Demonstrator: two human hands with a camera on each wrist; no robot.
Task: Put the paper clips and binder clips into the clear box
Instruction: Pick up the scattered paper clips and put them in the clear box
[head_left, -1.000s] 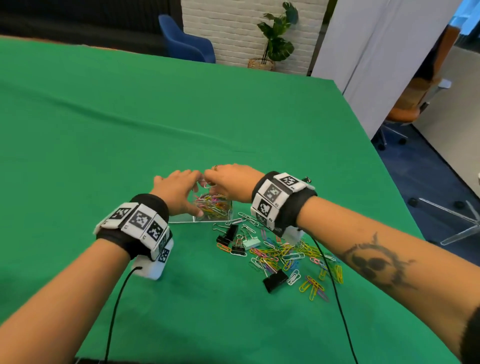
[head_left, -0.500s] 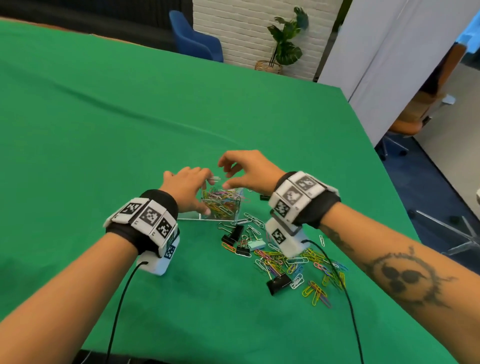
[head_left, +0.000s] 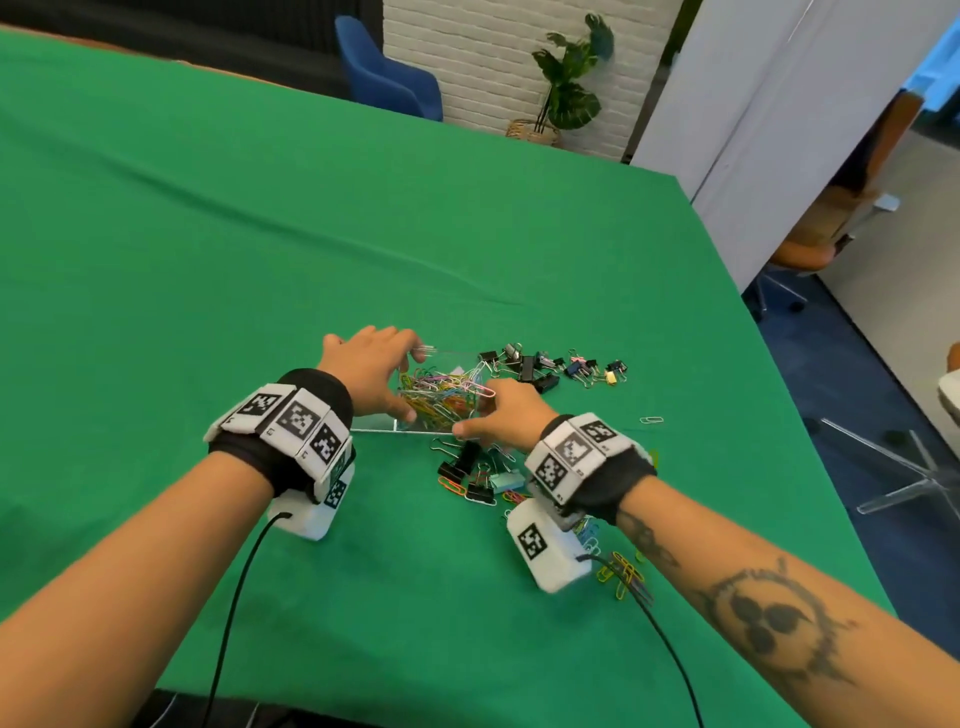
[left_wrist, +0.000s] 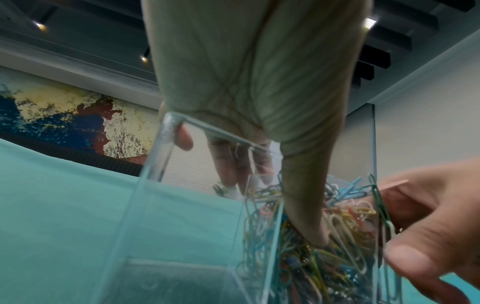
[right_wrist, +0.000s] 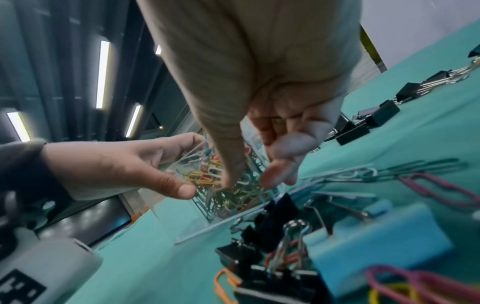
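Observation:
A clear box (head_left: 457, 355) on the green cloth holds a heap of coloured paper clips (head_left: 441, 395). My left hand (head_left: 405, 382) grips the box, thumb on the near wall (left_wrist: 182, 205) and fingers over the far rim. My right hand (head_left: 475, 413) sits low at the box's near right corner, fingers loosely curled with nothing in them, thumb against the wall. Black binder clips (head_left: 467, 467) and a light-blue one (head_left: 506, 480) lie just in front of the box. More binder clips (head_left: 545, 366) lie behind it. Loose paper clips (head_left: 623, 571) are partly hidden under my right wrist.
A single paper clip (head_left: 652, 419) lies apart to the right. The table's right edge (head_left: 753, 332) drops to a blue floor with chair legs. A blue chair (head_left: 384, 73) and a potted plant (head_left: 566, 88) stand beyond the far edge.
My right hand has come down from over the box's opening to its near right corner. The left hand kept its hold on the box. The head view has shifted, so the binder clips behind the box show.

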